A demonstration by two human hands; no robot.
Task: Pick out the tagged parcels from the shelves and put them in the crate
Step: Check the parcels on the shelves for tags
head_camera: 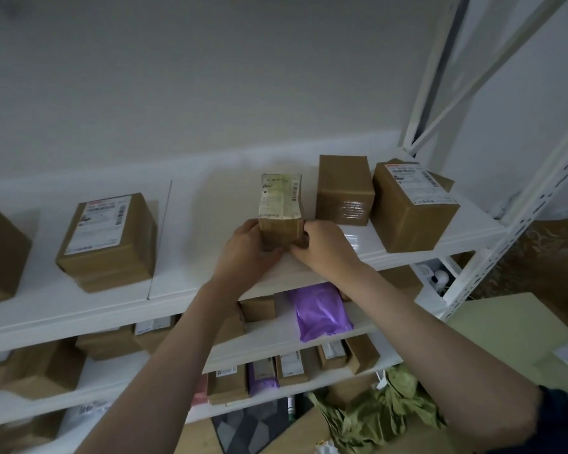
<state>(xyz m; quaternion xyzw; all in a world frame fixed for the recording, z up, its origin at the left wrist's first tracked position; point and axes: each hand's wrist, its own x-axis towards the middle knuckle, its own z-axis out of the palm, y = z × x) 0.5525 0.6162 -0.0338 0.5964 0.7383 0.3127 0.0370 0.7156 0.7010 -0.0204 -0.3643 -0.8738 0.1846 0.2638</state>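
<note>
1. Both hands hold one small labelled parcel (pixel 281 208) near the front edge of the top shelf (pixel 358 240); the left hand (pixel 246 250) has its fingers curled on the left side, the right hand (pixel 322 245) on the right.
2. Just beside it to the right stands a plain box (pixel 345 190), then a labelled box (pixel 410 206) near the shelf's right edge.
3. Toward the left edge sit two more boxes, one labelled (pixel 107 240); bare shelf lies between.
4. A purple bag (pixel 320 311) lies on the shelf below.

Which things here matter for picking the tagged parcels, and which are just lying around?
In play:
left hand
right hand
small labelled box gripped by both
top shelf

Lying about:
purple mailer
green leafy heap
unlabelled box
</note>
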